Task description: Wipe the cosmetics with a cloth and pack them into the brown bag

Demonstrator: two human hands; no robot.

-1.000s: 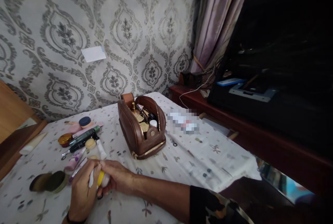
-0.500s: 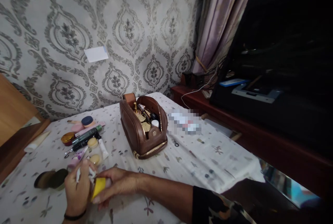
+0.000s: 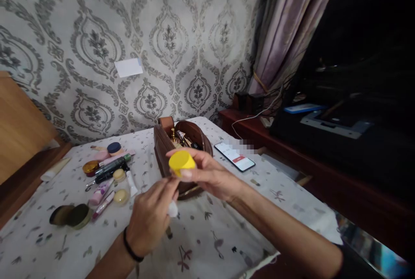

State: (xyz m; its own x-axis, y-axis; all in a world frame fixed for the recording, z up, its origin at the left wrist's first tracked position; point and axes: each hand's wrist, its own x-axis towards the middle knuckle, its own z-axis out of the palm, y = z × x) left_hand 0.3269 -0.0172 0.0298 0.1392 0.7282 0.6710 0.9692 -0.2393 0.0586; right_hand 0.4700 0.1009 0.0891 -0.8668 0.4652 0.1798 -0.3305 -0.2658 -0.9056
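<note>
Showing a flat, smooth face and a short side, a bright yellow, plastic-looking cylinder [image 3: 180, 161] is gripped between the thumb and fingers of the right hand [image 3: 212, 176], in front of an open brown leather-look zip bag [image 3: 161, 151]. By the curled left hand [image 3: 151, 215], just below, a white rounded piece [image 3: 173, 209], mostly hidden, is held. On the white leaf-patterned tablecloth [image 3: 202, 238], small cosmetics [image 3: 112, 170] are spread leftward; a lit, black-edged phone [image 3: 239, 163] is laid rightward.
</note>
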